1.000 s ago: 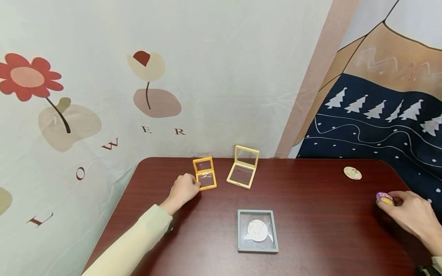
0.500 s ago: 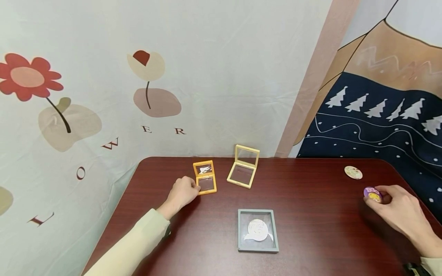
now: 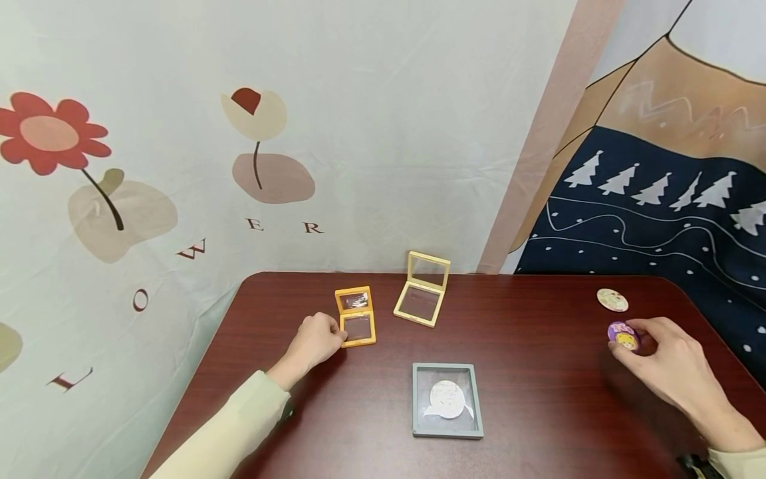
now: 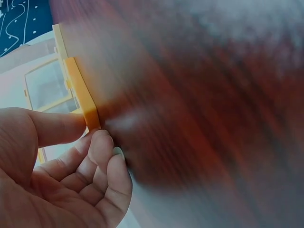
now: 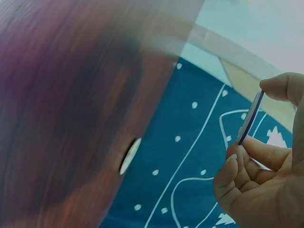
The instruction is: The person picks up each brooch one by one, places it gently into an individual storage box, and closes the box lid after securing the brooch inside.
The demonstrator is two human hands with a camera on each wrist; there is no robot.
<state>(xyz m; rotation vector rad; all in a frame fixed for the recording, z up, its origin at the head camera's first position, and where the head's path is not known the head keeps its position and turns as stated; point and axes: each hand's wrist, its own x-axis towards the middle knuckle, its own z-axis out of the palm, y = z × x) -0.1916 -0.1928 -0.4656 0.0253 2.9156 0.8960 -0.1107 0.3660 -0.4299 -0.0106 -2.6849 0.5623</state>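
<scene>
My left hand [image 3: 312,339] pinches the left side of an orange, square display case [image 3: 358,343] whose lid is raised and whose panes are clear film. In the left wrist view the thumb and fingertips meet at a corner of the orange case [image 4: 81,92], close over the table. My right hand [image 3: 673,362] holds a round purple badge [image 3: 624,336] with a yellow cartoon figure by its edges, thumb on one side and fingers on the other. Edge-on in the right wrist view, the badge [image 5: 251,116] looks thin and is raised off the table.
A pale yellow case [image 3: 426,287] stands with its lid up right of the orange one. Nearer lies a grey square case [image 3: 415,399] with a round white disc [image 3: 447,399] in it. A cream round badge [image 3: 612,300] lies at the back right of the dark red table [image 3: 538,366].
My left hand has drawn the orange case slightly toward me, away from the table's back edge. My right hand has moved left with the purple badge.
</scene>
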